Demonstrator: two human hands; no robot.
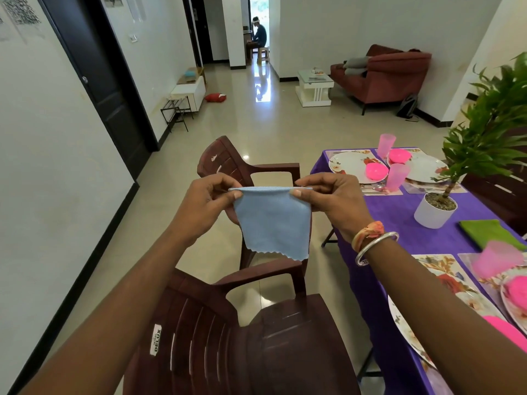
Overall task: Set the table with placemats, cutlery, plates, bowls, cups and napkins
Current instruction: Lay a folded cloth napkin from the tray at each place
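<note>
**Blue napkin stretched between two hands beside the laid table**

The left hand (208,201) and right hand (333,201) each pinch one upper corner of a light blue cloth napkin (273,223) between thumb and curled fingers. Its top edge is pulled straight between them. The square of cloth hangs freely below, and its zigzag-cut lower edge is visible. The napkin is in the air, above the gap between a dark brown plastic armchair (256,337) in the foreground and a second chair (228,163) of the same kind beyond it. It hangs to the left of the table (399,238), which is draped in purple cloth, and touches nothing but the hands. A silver bangle (376,246) and an orange cloth band circle the right wrist.

At the far end of the table, floral placemats (353,152) carry white floral plates (349,163), pink bowls (376,171) and translucent pink plastic cups (386,145). A spoon (377,188) lies beside them. A leafy plant in a white pot (433,212) stands mid-table, and a folded green cloth napkin (490,232) lies just beside it. Nearer the camera there are more placemats, plates and pink ware, partly blurred.
</note>
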